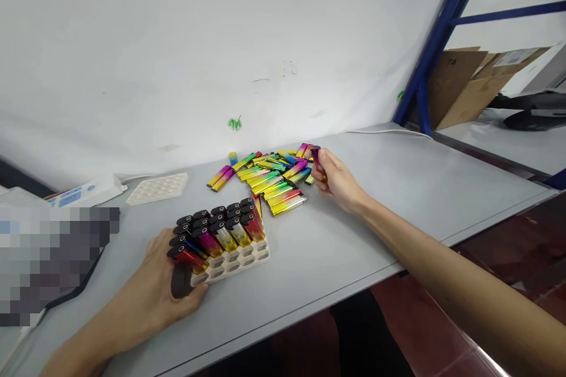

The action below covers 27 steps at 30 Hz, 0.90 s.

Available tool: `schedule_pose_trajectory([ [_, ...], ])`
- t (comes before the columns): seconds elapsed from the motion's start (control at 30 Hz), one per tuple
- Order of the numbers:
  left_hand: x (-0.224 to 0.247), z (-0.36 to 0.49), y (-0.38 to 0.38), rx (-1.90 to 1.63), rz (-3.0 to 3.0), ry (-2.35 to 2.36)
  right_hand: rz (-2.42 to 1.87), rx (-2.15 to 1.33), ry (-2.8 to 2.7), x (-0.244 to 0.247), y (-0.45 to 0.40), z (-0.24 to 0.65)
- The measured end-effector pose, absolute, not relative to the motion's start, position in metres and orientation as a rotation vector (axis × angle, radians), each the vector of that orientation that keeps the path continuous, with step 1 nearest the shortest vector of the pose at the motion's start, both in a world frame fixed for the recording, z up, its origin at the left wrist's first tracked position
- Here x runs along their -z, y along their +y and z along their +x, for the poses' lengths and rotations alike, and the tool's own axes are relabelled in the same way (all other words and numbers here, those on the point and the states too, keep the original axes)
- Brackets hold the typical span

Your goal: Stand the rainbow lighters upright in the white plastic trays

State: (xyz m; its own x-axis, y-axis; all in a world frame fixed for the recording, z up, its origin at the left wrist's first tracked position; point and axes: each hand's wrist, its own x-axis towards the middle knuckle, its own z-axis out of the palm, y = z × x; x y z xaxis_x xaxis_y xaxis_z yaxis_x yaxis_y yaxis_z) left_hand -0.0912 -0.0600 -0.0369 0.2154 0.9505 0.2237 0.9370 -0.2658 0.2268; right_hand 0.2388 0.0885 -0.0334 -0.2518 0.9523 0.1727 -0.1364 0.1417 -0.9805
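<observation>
My left hand [161,283] is wrapped round the left end of a cream-coloured holder tray [234,265] with rows of oval slots. Lighters [226,232] with black tops and shiny red, purple, blue and clear-yellow bodies stand in its back rows; the slots along the front are vacant. A dark rounded piece [181,281] shows between my left thumb and the tray. Over the right edge of the lighter pile, my right hand [335,175] is closed on a purple lighter [315,156], its dark top showing above the fingers. Beyond the tray lies the loose pile of multicoloured lighters [269,179].
Another cream slotted tray [158,188] lies flat at the back left, beside a white box with blue markings [84,191]. A pixelated area covers the far left. A white wall rises behind the grey table [318,259]. Cardboard boxes [469,85] stand beyond a blue metal frame [435,41].
</observation>
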Motion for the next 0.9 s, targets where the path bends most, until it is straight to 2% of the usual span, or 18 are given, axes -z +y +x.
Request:
schedule_pose_trajectory([
  [0.2, 0.036, -0.094, -0.060, -0.376, 2.405, 1.832, -0.911, -1.517, -1.275, 0.035, 0.089, 0.241],
  [0.53, 0.050, -0.108, -0.069, -0.361, 2.437, 1.855, -0.829, -1.421, -1.290, 0.036, 0.089, 0.239],
  [0.7, 0.066, -0.136, -0.086, -0.398, 2.558, 1.905, -0.855, -1.561, -1.219, 0.033, 0.089, 0.241],
  [0.9, 0.054, -0.133, -0.083, -0.412, 2.473, 1.981, -0.909, -1.624, -1.139, 0.037, 0.091, 0.242],
])
